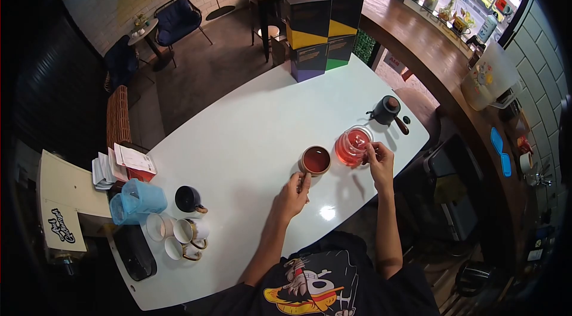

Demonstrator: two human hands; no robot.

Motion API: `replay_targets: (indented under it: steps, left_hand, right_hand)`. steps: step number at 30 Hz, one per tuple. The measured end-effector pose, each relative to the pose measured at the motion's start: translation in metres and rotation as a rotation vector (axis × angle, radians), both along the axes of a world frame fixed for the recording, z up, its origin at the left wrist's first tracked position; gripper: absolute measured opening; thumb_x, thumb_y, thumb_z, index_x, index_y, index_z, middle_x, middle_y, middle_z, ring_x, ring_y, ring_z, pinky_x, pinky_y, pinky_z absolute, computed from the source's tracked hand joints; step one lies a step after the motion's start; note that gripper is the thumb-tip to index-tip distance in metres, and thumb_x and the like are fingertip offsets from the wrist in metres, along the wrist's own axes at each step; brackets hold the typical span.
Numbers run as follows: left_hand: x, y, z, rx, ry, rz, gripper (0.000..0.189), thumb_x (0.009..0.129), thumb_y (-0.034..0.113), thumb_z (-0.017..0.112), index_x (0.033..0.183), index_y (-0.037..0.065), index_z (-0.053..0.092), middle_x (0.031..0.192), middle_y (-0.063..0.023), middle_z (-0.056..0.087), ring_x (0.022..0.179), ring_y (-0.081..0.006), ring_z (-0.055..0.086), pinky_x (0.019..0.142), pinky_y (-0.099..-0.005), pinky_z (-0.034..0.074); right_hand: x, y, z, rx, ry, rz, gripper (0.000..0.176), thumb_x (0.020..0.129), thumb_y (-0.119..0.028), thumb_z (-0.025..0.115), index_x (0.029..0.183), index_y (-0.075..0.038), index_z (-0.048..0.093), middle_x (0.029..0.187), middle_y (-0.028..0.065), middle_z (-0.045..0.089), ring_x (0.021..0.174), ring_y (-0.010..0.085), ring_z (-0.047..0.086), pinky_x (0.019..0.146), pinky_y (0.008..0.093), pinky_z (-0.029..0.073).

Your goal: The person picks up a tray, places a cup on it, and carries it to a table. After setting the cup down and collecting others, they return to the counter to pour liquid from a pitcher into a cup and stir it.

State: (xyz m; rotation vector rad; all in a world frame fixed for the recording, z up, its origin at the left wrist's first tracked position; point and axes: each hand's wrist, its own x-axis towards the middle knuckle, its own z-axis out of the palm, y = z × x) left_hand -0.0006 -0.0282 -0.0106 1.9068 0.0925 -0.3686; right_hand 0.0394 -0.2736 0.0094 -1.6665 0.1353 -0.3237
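My left hand (293,195) is closed on the handle of a brown cup (316,161), which holds dark red liquid. Just right of the cup, my right hand (379,164) grips the handle of a glass server (351,147) with red liquid inside. The cup and the server are close together but apart, over the right half of the white table (238,143). Behind the server is a dark kettle (386,110) with a wooden handle, and a small black lid-like piece (407,120) lies beside it.
Stacked dark boxes (310,24) stand at the table's far edge. On the left are a navy mug (187,198), several white mugs (185,231), blue plastic containers (143,197), a black case (134,250) and papers (134,158). A wooden counter (405,27) curves along the window.
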Motion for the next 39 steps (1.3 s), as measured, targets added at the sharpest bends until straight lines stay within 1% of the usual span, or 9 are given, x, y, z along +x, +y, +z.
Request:
replay_targets:
  steps: [5, 15, 20, 24, 27, 29, 34, 36, 39]
  left_hand:
    - [-0.002, 0.008, -0.006, -0.145, -0.052, -0.015, 0.042, 0.097, 0.040, 0.042, 0.107, 0.000, 0.047, 0.068, -0.0041, 0.057, 0.057, -0.0104, 0.058, 0.054, -0.0254, 0.047]
    - [-0.027, 0.018, -0.013, -0.417, -0.077, 0.217, 0.032, 0.097, 0.034, 0.046, 0.108, 0.004, 0.047, 0.070, -0.0024, 0.053, 0.057, -0.0090, 0.053, 0.056, -0.0234, 0.048]
    - [-0.072, 0.036, -0.001, -0.733, -0.158, 0.436, 0.035, 0.097, 0.038, 0.043, 0.110, 0.006, 0.047, 0.083, -0.0040, 0.056, 0.081, -0.0130, 0.057, 0.074, -0.0310, 0.050]
    - [-0.139, 0.065, 0.000, -0.885, -0.356, 0.660, 0.038, 0.097, 0.038, 0.042, 0.116, 0.006, 0.045, 0.104, -0.0115, 0.057, 0.105, -0.0242, 0.055, 0.093, -0.0420, 0.044]
    - [-0.217, 0.083, 0.003, -0.861, -0.548, 0.922, 0.037, 0.096, 0.037, 0.045, 0.115, 0.006, 0.046, 0.109, -0.0114, 0.057, 0.109, -0.0234, 0.054, 0.093, -0.0404, 0.044]
    - [-0.313, 0.078, 0.004, -0.765, -0.705, 1.216, 0.037, 0.097, 0.036, 0.044, 0.118, 0.005, 0.045, 0.114, -0.0132, 0.056, 0.111, -0.0256, 0.054, 0.095, -0.0405, 0.043]
    - [-0.473, 0.014, -0.021, -0.772, -0.877, 1.742, 0.039, 0.096, 0.036, 0.044, 0.119, 0.005, 0.045, 0.116, -0.0140, 0.055, 0.110, -0.0269, 0.054, 0.096, -0.0417, 0.044]
    - [-0.532, -0.023, -0.044, -0.812, -0.915, 1.934, 0.038, 0.096, 0.036, 0.045, 0.119, 0.005, 0.046, 0.116, -0.0137, 0.055, 0.109, -0.0269, 0.055, 0.096, -0.0416, 0.044]
    - [-0.595, -0.092, -0.086, -0.996, -0.839, 2.299, 0.033, 0.093, 0.032, 0.050, 0.115, 0.007, 0.048, 0.114, -0.0130, 0.055, 0.103, -0.0261, 0.056, 0.092, -0.0405, 0.046]
  right_hand:
    - [0.002, -0.001, -0.001, 0.016, -0.007, 0.020, 0.020, 0.093, -0.015, 0.055, 0.089, 0.004, 0.060, 0.064, 0.0046, 0.058, 0.057, 0.0093, 0.055, 0.053, 0.0234, 0.043]
    - [-0.019, 0.005, 0.028, 0.021, -0.062, 0.005, 0.019, 0.096, -0.015, 0.048, 0.102, 0.002, 0.055, 0.062, -0.0006, 0.046, 0.052, 0.0068, 0.047, 0.050, 0.0217, 0.042]
    - [-0.026, 0.043, 0.048, 0.147, -0.125, 0.099, 0.019, 0.096, -0.016, 0.049, 0.095, 0.001, 0.057, 0.060, -0.0022, 0.044, 0.052, 0.0047, 0.040, 0.048, 0.0219, 0.038]
    - [-0.039, 0.103, 0.040, 0.178, -0.039, 0.444, 0.021, 0.095, -0.016, 0.051, 0.086, 0.002, 0.058, 0.062, -0.0010, 0.046, 0.054, 0.0057, 0.043, 0.049, 0.0228, 0.039]
    - [-0.072, 0.163, 0.028, 0.088, 0.086, 0.756, 0.020, 0.094, -0.015, 0.052, 0.084, 0.002, 0.058, 0.062, -0.0002, 0.048, 0.055, 0.0070, 0.046, 0.051, 0.0225, 0.039]
    - [-0.126, 0.213, 0.018, -0.019, 0.157, 1.210, 0.019, 0.093, -0.013, 0.053, 0.084, 0.002, 0.059, 0.063, 0.0010, 0.052, 0.056, 0.0071, 0.049, 0.052, 0.0227, 0.039]
    - [-0.251, 0.255, -0.009, -0.048, 0.277, 1.897, 0.015, 0.093, -0.008, 0.051, 0.087, 0.003, 0.060, 0.068, 0.0036, 0.057, 0.058, 0.0076, 0.050, 0.056, 0.0230, 0.044]
    - [-0.310, 0.256, -0.027, -0.002, 0.474, 2.088, 0.015, 0.091, -0.004, 0.048, 0.088, 0.003, 0.061, 0.061, 0.0024, 0.054, 0.057, 0.0084, 0.051, 0.055, 0.0240, 0.043]
    - [-0.390, 0.241, -0.067, -0.103, 0.574, 2.350, 0.018, 0.094, -0.010, 0.049, 0.089, 0.003, 0.061, 0.068, 0.0047, 0.058, 0.058, 0.0097, 0.054, 0.056, 0.0244, 0.047]
